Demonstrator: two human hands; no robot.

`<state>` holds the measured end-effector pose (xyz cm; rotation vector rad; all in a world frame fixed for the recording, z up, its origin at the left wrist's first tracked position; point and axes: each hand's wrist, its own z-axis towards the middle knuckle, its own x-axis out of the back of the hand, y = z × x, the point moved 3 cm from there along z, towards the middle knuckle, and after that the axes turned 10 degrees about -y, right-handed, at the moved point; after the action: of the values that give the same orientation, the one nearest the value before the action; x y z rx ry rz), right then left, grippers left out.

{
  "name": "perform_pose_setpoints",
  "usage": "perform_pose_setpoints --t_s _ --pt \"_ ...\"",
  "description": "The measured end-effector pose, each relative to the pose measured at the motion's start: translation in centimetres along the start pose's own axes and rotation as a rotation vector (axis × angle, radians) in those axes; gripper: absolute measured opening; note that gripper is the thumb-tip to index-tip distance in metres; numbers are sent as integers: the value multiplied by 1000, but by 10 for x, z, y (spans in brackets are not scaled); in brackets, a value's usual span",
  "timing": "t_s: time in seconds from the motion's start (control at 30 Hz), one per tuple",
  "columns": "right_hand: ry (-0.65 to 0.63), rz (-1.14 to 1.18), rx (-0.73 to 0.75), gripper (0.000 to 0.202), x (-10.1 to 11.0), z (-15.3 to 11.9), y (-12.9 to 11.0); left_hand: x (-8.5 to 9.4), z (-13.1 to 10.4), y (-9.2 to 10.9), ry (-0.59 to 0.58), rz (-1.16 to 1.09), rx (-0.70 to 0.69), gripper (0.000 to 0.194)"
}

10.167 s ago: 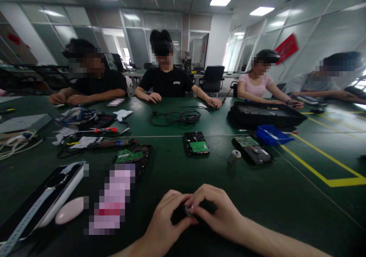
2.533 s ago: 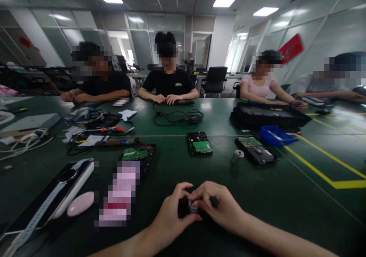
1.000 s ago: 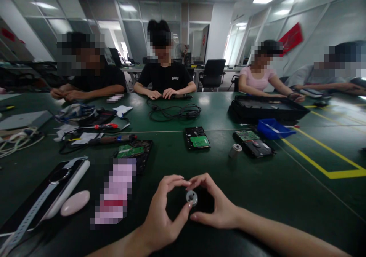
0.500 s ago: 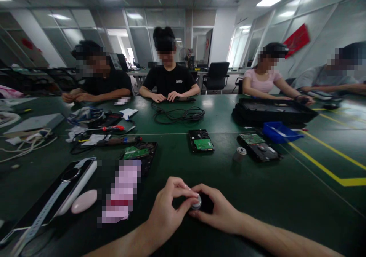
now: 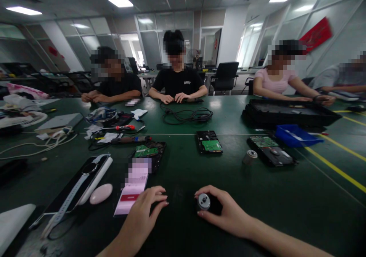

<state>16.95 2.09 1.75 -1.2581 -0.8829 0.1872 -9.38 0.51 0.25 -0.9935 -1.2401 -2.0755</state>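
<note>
A short silvery cylinder [image 5: 204, 202] with small dark holes in its top stands upright on the green table. My right hand [image 5: 225, 211] has its thumb and fingers wrapped round it. To the left, my left hand [image 5: 147, 213] hovers with its fingers apart and nothing between them, partly over a pink and white paper [image 5: 124, 207]. A similar metal cylinder [image 5: 250, 157] stands farther back on the right. Beyond my hands lie a hard drive [image 5: 209, 142] with a green board, another drive [image 5: 273, 150] at the right and a third [image 5: 157, 154] behind the paper.
At the left are a watch [image 5: 89, 168] on a white-edged box, a pink oval object [image 5: 101, 194] and a power tool [image 5: 130, 139]. A blue tray [image 5: 297, 137] and black casing [image 5: 288, 114] lie at the right. Several people sit across the table [image 5: 177, 165].
My left hand has come off the cylinder and moved left, its fingers now apart. The cylinder's top is uncovered, and my right hand still holds it. The view has turned slightly left.
</note>
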Motion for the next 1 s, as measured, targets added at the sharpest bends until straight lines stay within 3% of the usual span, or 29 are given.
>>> perform_pose_setpoints --t_s 0.2,0.33,0.43,0.53,0.8,0.93,1.0 --pt "-3 -17 1 36 1 1 0 2 8 8 32 68 -50 13" --pt "0 -44 20 37 1 2 1 0 28 41 51 -72 -95 11" --pt "15 -59 28 37 -1 2 3 -11 39 68 33 -187 -191 13" --pt "23 -64 51 37 -3 2 6 -26 45 81 -16 -265 -228 16" --pt "56 -98 121 39 -4 0 7 -42 40 78 -9 -367 -200 27" --pt "109 6 205 63 -1 -5 4 -50 34 76 -16 -423 -113 49" --pt "163 61 246 63 3 -9 2 -56 34 73 -65 -484 -42 59"
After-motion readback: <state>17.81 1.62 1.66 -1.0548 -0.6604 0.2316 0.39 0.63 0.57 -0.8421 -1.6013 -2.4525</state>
